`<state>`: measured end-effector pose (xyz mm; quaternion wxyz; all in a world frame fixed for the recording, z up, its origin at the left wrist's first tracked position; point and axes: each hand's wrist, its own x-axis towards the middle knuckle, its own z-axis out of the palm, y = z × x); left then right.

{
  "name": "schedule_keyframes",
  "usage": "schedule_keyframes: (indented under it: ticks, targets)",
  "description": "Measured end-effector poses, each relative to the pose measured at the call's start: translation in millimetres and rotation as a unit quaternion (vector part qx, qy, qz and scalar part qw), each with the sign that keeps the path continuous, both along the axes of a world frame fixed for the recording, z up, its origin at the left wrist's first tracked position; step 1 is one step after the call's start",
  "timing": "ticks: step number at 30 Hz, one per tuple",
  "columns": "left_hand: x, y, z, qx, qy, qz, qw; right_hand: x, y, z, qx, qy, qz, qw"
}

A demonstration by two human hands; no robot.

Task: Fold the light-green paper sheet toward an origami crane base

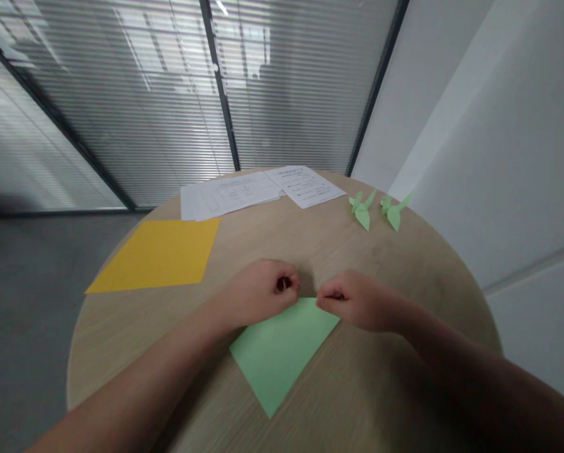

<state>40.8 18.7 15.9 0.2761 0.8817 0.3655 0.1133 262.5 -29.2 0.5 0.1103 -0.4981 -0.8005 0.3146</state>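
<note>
With a narrow grip, our left hand (270, 292) and right hand (357, 302) pinch the far edge of the pale green, pointed paper sheet (282, 355) on the round, wooden tabletop (405, 264). If one side slips, it might crease crooked.

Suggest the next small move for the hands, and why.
Probably press the green sheet's far edge flat on the table: the left hand and right hand both appear to pinch it there, while its near corner lies untouched.
</note>
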Motion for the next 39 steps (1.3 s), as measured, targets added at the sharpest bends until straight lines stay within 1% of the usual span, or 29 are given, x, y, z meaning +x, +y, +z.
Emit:
schedule_keyframes:
  ticks: [3, 7, 12, 16, 20, 25, 29, 31, 32, 34, 36, 39]
  targets:
    - [5, -7, -1.8, -0.011, -0.005, -0.020, 1.000, -5, -3, -0.1, 0.016, 0.007, 0.003, 1.000]
    - [9, -12, -6.0, -0.002, -0.013, -0.012, 1.000, -7, -5, -1.5, 0.036, 0.014, 0.004, 0.999]
    - [7, -8, -7.1, -0.004, -0.017, 0.002, 1.000, -2, -5, -3.0, 0.030, 0.016, -0.003, 0.999]
    - [2, -3, -5.1, -0.034, -0.028, -0.002, 0.999, 4, -5, -2.4, 0.029, 0.014, -0.007, 0.999]
    - [-3, 2, -2.7, -0.054, -0.033, 0.005, 0.998, 9, -2, 2.4, 0.017, 0.015, -0.005, 1.000]
    - [-13, 11, -1.6, -0.055, -0.064, 0.037, 0.996, 23, 3, 10.0, 0.000, 0.015, -0.019, 1.000]
    - [-18, 17, -2.8, -0.047, -0.117, 0.107, 0.986, 33, 6, 12.5, -0.021, 0.024, -0.032, 0.999]
    - [-17, 17, -3.0, -0.051, -0.134, 0.121, 0.982, 33, 7, 11.5, -0.034, 0.034, -0.037, 0.998]
    - [-16, 16, -3.0, -0.059, -0.133, 0.111, 0.983, 32, 7, 10.5, -0.039, 0.038, -0.039, 0.998]
    - [-12, 13, -3.8, -0.088, -0.118, 0.069, 0.987, 29, 8, 7.9, -0.045, 0.044, -0.039, 0.997]
    - [-7, 9, -5.8, -0.114, -0.094, 0.034, 0.988, 25, 8, 5.4, -0.043, 0.043, -0.026, 0.998]
    - [-1, 4, -9.3, -0.116, -0.068, 0.031, 0.990, 22, 9, 3.3, -0.038, 0.038, -0.008, 0.999]
